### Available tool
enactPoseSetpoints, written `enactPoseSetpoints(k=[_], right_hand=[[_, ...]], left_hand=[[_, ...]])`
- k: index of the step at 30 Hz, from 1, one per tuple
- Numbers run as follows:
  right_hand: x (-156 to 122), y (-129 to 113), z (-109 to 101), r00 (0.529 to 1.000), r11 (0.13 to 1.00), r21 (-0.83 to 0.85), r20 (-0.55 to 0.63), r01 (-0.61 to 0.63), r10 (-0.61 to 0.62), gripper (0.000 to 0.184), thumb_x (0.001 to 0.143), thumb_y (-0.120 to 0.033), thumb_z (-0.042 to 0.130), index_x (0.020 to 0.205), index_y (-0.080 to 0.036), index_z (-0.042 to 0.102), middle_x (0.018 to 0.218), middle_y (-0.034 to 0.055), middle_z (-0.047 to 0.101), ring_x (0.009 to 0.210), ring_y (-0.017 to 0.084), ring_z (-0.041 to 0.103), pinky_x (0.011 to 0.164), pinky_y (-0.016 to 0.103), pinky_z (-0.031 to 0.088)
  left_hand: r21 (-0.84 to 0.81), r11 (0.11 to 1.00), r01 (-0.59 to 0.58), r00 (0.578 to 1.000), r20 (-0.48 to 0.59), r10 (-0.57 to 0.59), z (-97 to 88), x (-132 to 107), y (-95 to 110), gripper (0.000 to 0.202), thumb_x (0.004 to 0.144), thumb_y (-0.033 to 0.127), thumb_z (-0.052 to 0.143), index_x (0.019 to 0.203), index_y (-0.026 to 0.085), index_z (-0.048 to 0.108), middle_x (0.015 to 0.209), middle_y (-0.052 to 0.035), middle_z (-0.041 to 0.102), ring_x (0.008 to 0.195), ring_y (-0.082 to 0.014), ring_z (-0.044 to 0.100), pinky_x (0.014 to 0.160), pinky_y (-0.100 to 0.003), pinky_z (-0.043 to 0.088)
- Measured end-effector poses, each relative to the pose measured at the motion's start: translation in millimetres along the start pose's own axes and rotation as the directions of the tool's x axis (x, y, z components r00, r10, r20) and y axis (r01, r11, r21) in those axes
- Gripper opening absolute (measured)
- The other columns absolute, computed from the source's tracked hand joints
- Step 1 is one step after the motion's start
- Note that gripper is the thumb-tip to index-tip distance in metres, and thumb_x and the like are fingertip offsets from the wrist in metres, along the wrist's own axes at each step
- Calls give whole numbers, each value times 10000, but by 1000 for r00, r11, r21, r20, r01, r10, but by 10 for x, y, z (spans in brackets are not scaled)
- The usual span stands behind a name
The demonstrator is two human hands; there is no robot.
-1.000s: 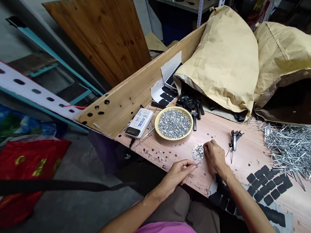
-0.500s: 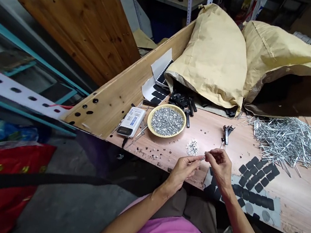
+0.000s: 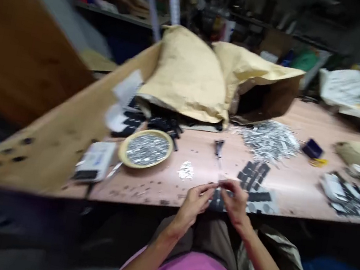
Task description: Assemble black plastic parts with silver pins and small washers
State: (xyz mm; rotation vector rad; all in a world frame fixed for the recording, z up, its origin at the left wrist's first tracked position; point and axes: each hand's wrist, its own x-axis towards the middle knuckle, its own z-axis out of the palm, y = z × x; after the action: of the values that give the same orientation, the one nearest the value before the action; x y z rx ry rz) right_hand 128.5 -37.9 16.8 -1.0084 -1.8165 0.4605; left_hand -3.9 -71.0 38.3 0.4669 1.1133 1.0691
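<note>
The picture is smeared by motion. My left hand (image 3: 195,198) and my right hand (image 3: 233,201) meet fingertip to fingertip at the near edge of the wooden table (image 3: 295,186), both pinched on something too small to name. A small heap of silver washers (image 3: 185,170) lies just beyond them. Left of it stands a yellow bowl (image 3: 146,148) full of the same small metal parts. Black pads on a sheet (image 3: 254,184) lie under and right of my right hand.
A pile of metal pins (image 3: 270,140) lies at the middle back, in front of two tan paper sacks (image 3: 193,75). A small scale (image 3: 93,160) sits at the left by a raised wooden side board (image 3: 63,129). More black parts (image 3: 346,193) lie far right.
My hands have drawn closer together toward the table edge. The view swung right and blurred, so the right end of the table came into sight.
</note>
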Motion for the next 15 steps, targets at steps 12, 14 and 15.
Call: enactPoseSetpoints(k=[12, 14, 15], right_hand=[[-561, -269, -617, 941, 797, -599, 309, 83, 134, 194, 917, -183, 483, 1032, -137, 633, 957, 39, 708, 975, 89, 624, 892, 181, 480], [-613, -317, -656, 953, 790, -610, 272, 63, 134, 185, 913, -172, 485, 994, -131, 646, 945, 39, 708, 967, 90, 622, 878, 176, 480], [-630, -328, -671, 953, 777, -623, 280, 86, 118, 193, 913, -159, 476, 993, -128, 649, 953, 41, 707, 959, 95, 623, 872, 182, 481]], left_hand=[[311, 924, 224, 965, 59, -254, 249, -205, -290, 769, 208, 457, 827, 889, 126, 694, 460, 78, 493, 321, 5, 235, 352, -152, 104], [320, 919, 232, 960, 77, -269, 302, -263, -284, 720, 208, 436, 828, 848, 134, 695, 463, 71, 505, 323, -3, 257, 349, -154, 117], [328, 918, 226, 959, 92, -269, 321, -281, -282, 701, 219, 435, 827, 840, 138, 696, 461, 69, 505, 324, -9, 267, 347, -156, 125]])
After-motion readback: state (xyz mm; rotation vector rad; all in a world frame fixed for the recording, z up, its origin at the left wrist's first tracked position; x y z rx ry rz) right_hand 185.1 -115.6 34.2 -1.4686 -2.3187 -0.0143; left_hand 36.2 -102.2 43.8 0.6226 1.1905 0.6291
